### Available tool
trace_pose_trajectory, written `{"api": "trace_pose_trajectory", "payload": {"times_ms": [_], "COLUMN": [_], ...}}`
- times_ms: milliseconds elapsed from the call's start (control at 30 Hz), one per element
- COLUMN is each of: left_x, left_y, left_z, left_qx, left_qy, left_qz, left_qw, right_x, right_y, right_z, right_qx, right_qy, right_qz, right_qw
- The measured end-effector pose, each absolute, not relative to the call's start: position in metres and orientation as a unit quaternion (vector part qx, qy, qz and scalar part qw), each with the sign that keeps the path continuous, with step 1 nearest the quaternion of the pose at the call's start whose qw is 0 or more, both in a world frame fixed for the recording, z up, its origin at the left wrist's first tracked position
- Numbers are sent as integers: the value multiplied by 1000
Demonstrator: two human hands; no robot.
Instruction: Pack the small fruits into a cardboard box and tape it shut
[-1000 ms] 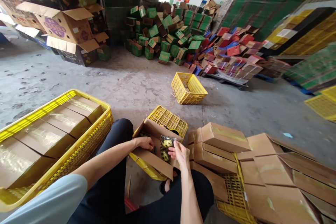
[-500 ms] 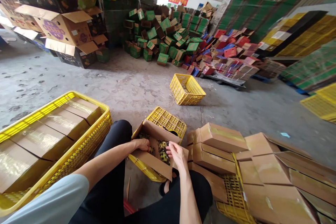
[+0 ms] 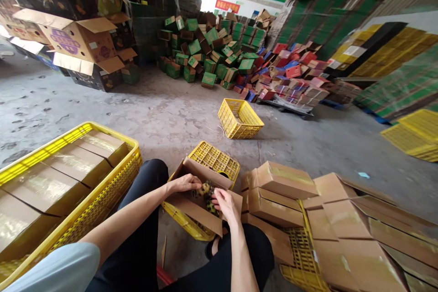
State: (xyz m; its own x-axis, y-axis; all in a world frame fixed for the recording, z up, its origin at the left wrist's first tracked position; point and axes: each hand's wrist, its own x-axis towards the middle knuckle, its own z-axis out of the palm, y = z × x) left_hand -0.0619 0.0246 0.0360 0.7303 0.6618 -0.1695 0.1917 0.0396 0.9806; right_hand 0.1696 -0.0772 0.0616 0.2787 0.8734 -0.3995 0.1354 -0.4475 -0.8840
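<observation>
An open cardboard box [image 3: 200,212] sits between my knees on an upturned yellow crate [image 3: 214,159], its flaps spread. Inside it shows a dark bundle speckled with yellow [image 3: 206,191], which looks like small fruit in netting; its exact kind is unclear. My left hand [image 3: 186,183] reaches in over the left side, fingers closed on the bundle's upper left part. At the right end of the box, my right hand [image 3: 226,203] has its fingertips bent together against the bundle's right edge. The lower inside of the box is hidden by the near flap.
To my left stands a large yellow crate [image 3: 138,157] holding several taped cartons [image 3: 71,162]. Stacked cartons [image 3: 287,182] rise close on my right. Ahead, a smaller yellow crate [image 3: 241,121] rests on the concrete floor, with heaped green boxes [image 3: 208,66] beyond.
My left hand has come up and to the right inside the box, bringing the speckled bundle higher. My right hand stays at its right edge. The view has shifted slightly.
</observation>
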Motion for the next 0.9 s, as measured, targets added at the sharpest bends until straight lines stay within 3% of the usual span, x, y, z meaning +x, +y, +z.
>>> {"api": "trace_pose_trajectory", "payload": {"times_ms": [267,567,900], "left_x": [-66,-58,-57], "left_y": [19,18,19], "left_z": [56,50,49], "left_qx": [626,453,494], "left_qy": [268,273,313], "left_qz": [210,241,287], "left_qw": [701,813,759], "right_x": [161,162,162], "right_y": [-78,-74,-74], "right_z": [69,81,86], "right_qx": [-640,-592,-585], "right_qy": [-307,-301,-329], "right_qz": [567,538,526], "right_qw": [419,519,522]}}
